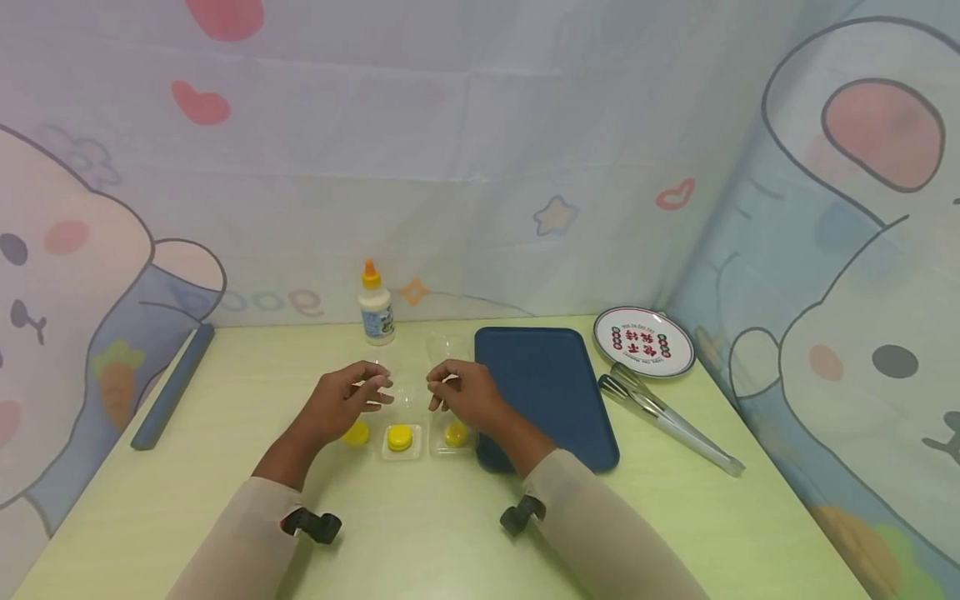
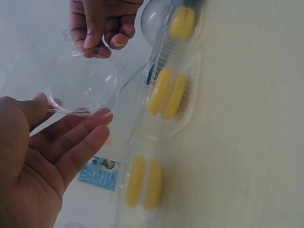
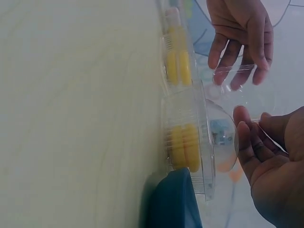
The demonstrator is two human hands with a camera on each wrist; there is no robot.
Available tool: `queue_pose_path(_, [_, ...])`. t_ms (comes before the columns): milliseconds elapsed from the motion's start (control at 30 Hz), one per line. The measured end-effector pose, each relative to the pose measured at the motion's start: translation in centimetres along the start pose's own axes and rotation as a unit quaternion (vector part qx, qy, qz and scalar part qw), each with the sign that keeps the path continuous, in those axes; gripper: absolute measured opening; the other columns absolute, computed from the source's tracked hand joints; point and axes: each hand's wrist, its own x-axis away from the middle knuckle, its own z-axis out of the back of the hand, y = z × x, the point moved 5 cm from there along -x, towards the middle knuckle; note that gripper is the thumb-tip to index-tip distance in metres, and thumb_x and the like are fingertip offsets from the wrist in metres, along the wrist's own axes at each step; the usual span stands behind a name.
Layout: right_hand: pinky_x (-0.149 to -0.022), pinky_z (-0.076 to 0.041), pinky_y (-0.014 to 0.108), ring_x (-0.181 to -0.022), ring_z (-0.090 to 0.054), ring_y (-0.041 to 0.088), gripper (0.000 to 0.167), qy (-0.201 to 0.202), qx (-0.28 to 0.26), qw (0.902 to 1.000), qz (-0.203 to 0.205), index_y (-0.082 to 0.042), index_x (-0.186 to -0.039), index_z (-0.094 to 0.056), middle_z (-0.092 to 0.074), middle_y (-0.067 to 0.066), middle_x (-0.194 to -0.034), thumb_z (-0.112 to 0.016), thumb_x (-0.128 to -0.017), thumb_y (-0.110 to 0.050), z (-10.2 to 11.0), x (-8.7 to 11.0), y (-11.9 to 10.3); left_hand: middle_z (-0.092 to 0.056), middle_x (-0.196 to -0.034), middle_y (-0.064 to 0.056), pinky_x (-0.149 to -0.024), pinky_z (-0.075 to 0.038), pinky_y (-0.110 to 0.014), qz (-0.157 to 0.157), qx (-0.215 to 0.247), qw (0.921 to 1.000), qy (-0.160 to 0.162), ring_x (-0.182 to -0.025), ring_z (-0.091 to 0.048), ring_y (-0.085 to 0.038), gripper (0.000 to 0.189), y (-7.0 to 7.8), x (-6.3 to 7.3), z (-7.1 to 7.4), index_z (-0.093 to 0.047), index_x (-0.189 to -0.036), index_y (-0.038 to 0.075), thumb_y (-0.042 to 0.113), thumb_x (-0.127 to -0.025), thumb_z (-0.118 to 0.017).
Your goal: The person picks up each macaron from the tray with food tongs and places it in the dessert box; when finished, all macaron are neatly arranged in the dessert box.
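A clear plastic lid [image 2: 83, 88] with a round dome is held up between both hands. My left hand [image 1: 347, 400] pinches one edge between thumb and fingers. My right hand [image 1: 468, 393] pinches the opposite edge with thumb and fingertips. Below them, a yellow macaron [image 1: 400, 437] sits in a clear square plastic tray [image 1: 390, 456] in the middle. Another macaron [image 1: 455, 432] lies in a clear tray on the right, and a third macaron [image 1: 356, 433] is partly hidden by my left wrist. A second clear dome [image 3: 224, 135] shows beside the right tray.
A dark blue tray [image 1: 540, 383] lies right of the macarons. Beyond it are a white plate [image 1: 643, 342] with red lettering and metal tongs [image 1: 671, 421]. A white bottle [image 1: 377, 312] with an orange tip stands at the back, and a grey-blue bar [image 1: 174, 387] lies far left.
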Motion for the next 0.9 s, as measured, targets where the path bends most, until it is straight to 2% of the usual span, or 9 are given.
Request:
queue_pose_path(100, [-0.076, -0.065, 0.034, -0.088, -0.079, 0.044, 0.013, 0.001, 0.015, 0.9998, 0.009, -0.005, -0.113, -0.075, -0.08, 0.02, -0.096, -0.068, -0.109, -0.016, 0.0, 0.3, -0.1, -0.073, -0.133, -0.031, -0.097, -0.066, -0.041, 0.011, -0.008, 0.9998, -0.014, -0.118, -0.078, -0.045, 0.038, -0.2, 0.2, -0.1, -0.064, -0.139, -0.008, 0.02, -0.117, -0.052])
queue_pose_path(167, [-0.07, -0.059, 0.026, -0.086, -0.08, 0.041, 0.015, -0.001, 0.026, 0.9996, 0.011, -0.008, -0.111, -0.076, -0.08, 0.016, -0.094, -0.069, -0.109, -0.021, -0.1, 0.5, -0.3, -0.074, -0.133, -0.03, -0.1, -0.065, -0.043, 0.022, -0.019, 0.9994, -0.018, -0.12, -0.077, -0.045, 0.043, -0.4, 0.3, -0.1, -0.064, -0.142, -0.008, 0.025, -0.118, -0.051])
queue_pose_path(333, [-0.064, -0.054, 0.023, -0.088, -0.081, 0.038, 0.02, -0.011, 0.035, 0.9992, 0.011, -0.01, -0.107, -0.074, -0.081, 0.015, -0.096, -0.069, -0.11, -0.029, -0.5, 0.8, -0.6, -0.075, -0.133, -0.029, -0.099, -0.065, -0.046, 0.01, -0.036, 0.9992, -0.014, -0.118, -0.078, -0.044, 0.045, -0.3, 0.7, 0.0, -0.064, -0.145, -0.006, 0.026, -0.118, -0.05])
queue_pose_path(433, [-0.07, -0.056, 0.024, -0.09, -0.081, 0.039, 0.021, -0.008, 0.038, 0.9991, 0.018, -0.009, -0.107, -0.074, -0.08, 0.015, -0.1, -0.068, -0.11, -0.029, -0.5, 0.9, -0.8, -0.077, -0.129, -0.026, -0.098, -0.066, -0.047, -0.013, -0.041, 0.999, -0.008, -0.115, -0.079, -0.042, 0.04, -0.1, 0.9, 0.1, -0.067, -0.145, -0.002, 0.023, -0.117, -0.053])
queue_pose_path(533, [-0.079, -0.06, 0.028, -0.094, -0.081, 0.039, 0.021, -0.003, 0.04, 0.9989, 0.025, -0.008, -0.108, -0.073, -0.08, 0.015, -0.105, -0.068, -0.11, -0.028, -0.4, 1.1, -1.0, -0.078, -0.13, -0.023, -0.101, -0.065, -0.051, -0.021, -0.046, 0.9987, -0.007, -0.117, -0.078, -0.041, 0.038, 0.0, 1.1, 0.3, -0.069, -0.145, 0.001, 0.022, -0.115, -0.058])
queue_pose_path(733, [-0.092, -0.063, 0.036, -0.105, -0.081, 0.028, 0.021, -0.009, 0.052, 0.9986, 0.003, -0.012, -0.111, -0.072, -0.078, 0.009, -0.114, -0.072, -0.108, -0.033, -0.5, 1.4, -0.8, -0.071, -0.146, -0.021, -0.11, -0.059, -0.057, 0.005, -0.06, 0.9975, -0.036, -0.131, -0.073, -0.041, 0.045, -0.3, 1.6, 0.4, -0.066, -0.148, 0.001, 0.027, -0.111, -0.067])
queue_pose_path(833, [-0.096, -0.064, 0.037, -0.112, -0.079, 0.026, 0.028, -0.016, 0.036, 0.9992, -0.011, -0.007, -0.119, -0.072, -0.075, 0.009, -0.12, -0.076, -0.105, -0.031, -0.6, 1.7, -0.8, -0.067, -0.151, -0.023, -0.113, -0.056, -0.056, 0.018, -0.045, 0.9975, -0.052, -0.138, -0.067, -0.045, 0.048, -0.5, 1.9, 0.3, -0.065, -0.148, -0.002, 0.025, -0.108, -0.071])
queue_pose_path(900, [-0.097, -0.065, 0.037, -0.113, -0.079, 0.028, 0.033, -0.018, 0.017, 0.9996, -0.013, -0.003, -0.123, -0.071, -0.075, 0.012, -0.12, -0.079, -0.103, -0.028, -0.7, 1.8, -0.9, -0.065, -0.153, -0.024, -0.114, -0.055, -0.056, 0.014, -0.038, 0.9976, -0.056, -0.14, -0.064, -0.049, 0.049, -0.4, 2.0, 0.3, -0.065, -0.147, -0.003, 0.023, -0.106, -0.074])
